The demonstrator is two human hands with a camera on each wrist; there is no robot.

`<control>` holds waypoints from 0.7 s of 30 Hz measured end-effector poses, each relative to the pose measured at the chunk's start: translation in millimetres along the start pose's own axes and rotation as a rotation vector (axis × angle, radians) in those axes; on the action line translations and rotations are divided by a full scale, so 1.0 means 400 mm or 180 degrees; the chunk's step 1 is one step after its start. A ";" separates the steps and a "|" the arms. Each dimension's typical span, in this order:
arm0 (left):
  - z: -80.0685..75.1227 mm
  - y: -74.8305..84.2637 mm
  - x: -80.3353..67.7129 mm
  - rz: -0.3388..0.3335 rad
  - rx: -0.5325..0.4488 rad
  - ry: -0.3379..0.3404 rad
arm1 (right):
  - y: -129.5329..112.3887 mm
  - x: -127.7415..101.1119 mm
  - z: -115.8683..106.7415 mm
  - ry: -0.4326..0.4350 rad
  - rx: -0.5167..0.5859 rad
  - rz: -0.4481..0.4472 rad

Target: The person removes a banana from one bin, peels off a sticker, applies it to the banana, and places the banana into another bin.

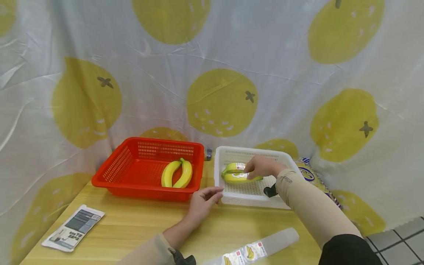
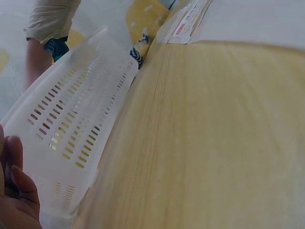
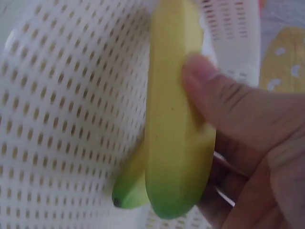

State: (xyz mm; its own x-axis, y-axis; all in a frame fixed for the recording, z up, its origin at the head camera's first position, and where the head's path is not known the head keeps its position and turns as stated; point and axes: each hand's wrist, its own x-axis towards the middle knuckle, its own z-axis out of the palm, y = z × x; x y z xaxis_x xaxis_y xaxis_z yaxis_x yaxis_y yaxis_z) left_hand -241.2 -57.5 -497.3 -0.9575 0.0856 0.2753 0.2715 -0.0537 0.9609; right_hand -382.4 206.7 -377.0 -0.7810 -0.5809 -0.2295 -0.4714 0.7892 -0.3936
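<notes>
Head view first, from the left side: a printed leaflet [image 1: 73, 228] lies flat on the wooden table [image 1: 132, 224], near its left front corner. Behind it, further in, stands the red basket [image 1: 132, 169], and two yellow bananas [image 1: 177, 173] lie side by side in its right part.

Your left hand [image 1: 202, 200] comes next. It rests on the table between the two baskets, with the fingers relaxed and nearly straight, and it holds nothing. The fingertips reach the front left corner of the white basket [image 1: 219, 173]; if they really touch it, I cannot tell. In the left wrist view you see only some fingers [image 2: 19, 191] at the bottom left edge, just beside the perforated wall of the basket [image 2: 71, 129].

Inside the white basket lies a bunch of bananas with a label [image 1: 236, 173], yellow with green ends. Your right hand [image 1: 263, 167] is over it with a closed grip: the fingers curl around the fruit. The right wrist view shows it better, the thumb [image 3: 209, 90] presses on the side of the bananas [image 3: 174, 133] just above the basket floor [image 3: 62, 119].

In front of you, near the table edge, lies a clear plastic bag [image 1: 261, 246] with banana stickers.
</notes>
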 end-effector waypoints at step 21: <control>0.000 -0.002 -0.002 -0.0010 0.0058 -0.0028 | 0.062 0.039 0.075 0.0117 0.0129 0.0120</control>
State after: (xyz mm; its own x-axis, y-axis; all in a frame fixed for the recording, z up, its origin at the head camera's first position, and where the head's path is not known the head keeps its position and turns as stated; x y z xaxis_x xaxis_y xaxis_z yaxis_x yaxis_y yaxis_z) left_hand -240.4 -57.4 -498.4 -0.9575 0.0945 0.2725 0.2703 -0.0353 0.9621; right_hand -394.1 211.3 -417.0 -0.8128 -0.5426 -0.2121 -0.4250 0.8013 -0.4211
